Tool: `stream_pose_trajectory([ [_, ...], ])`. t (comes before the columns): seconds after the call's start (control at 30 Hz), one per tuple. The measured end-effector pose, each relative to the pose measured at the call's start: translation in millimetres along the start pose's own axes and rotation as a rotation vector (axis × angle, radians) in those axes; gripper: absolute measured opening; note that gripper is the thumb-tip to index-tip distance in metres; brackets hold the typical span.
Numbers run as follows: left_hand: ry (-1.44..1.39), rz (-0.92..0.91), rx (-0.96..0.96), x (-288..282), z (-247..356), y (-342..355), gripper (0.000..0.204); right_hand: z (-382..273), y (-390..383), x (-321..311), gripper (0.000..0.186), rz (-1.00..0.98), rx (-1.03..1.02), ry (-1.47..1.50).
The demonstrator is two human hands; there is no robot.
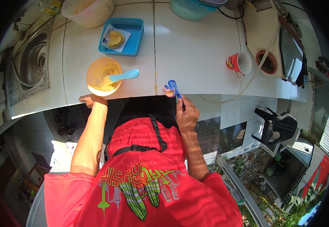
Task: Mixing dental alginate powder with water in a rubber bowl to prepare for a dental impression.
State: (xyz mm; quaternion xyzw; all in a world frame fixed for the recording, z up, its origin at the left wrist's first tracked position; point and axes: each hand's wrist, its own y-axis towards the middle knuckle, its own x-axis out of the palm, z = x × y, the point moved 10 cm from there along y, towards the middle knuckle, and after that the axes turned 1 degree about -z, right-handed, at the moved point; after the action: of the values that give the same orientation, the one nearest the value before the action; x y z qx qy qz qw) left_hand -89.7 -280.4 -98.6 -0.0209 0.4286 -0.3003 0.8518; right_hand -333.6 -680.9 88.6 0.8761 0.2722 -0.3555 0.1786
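My right hand (pixel 188 115) is closed round the handle of a blue utensil with a perforated head (pixel 173 86), held at the counter's front edge. Small pinkish-yellow scraps (pixel 169 91) lie against the head's left side. At the same edge, my left hand (pixel 92 100) rests just below an orange bowl (pixel 90 78), one digit stretched out to the left; its other fingers are partly hidden. Yellowish paste coats the inside of the bowl. A light blue spatula (pixel 124 75) leans in it, its handle sticking out to the right.
Behind the bowl, a blue tray (pixel 135 42) holds a round yellowish piece (pixel 115 39) on paper. A red mug (pixel 237 63) and a stove with a hose (pixel 264 32) are at right. A metal sink (pixel 30 72) is at left. Large tubs (pixel 87 13) line the back.
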Motion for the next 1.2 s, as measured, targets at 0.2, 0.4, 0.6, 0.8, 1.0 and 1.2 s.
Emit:
stream_pose_trajectory([
  [0.2,-0.004,-0.008,-0.015,-1,1,-1,0.06,72,-22,55,0.022,-0.208,0.668,0.652],
  [0.4,-0.024,-0.012,-0.031,-4,1,-3,0.064,85,-32,75,0.024,-0.271,0.743,0.727],
  [0.6,-0.048,-0.014,-0.048,-4,-1,-3,0.068,82,-31,77,0.024,-0.281,0.736,0.765],
  [0.8,-0.086,-0.013,-0.08,-2,-2,-5,0.073,79,-28,74,0.023,-0.278,0.668,0.708],
  [1.0,-0.149,-0.031,-0.137,-1,-5,-8,0.077,79,-30,72,0.023,-0.223,0.693,0.74],
  [1.2,-0.299,-0.135,-0.356,-6,1,-29,0.081,85,-34,84,0.029,-0.202,0.826,0.816],
])
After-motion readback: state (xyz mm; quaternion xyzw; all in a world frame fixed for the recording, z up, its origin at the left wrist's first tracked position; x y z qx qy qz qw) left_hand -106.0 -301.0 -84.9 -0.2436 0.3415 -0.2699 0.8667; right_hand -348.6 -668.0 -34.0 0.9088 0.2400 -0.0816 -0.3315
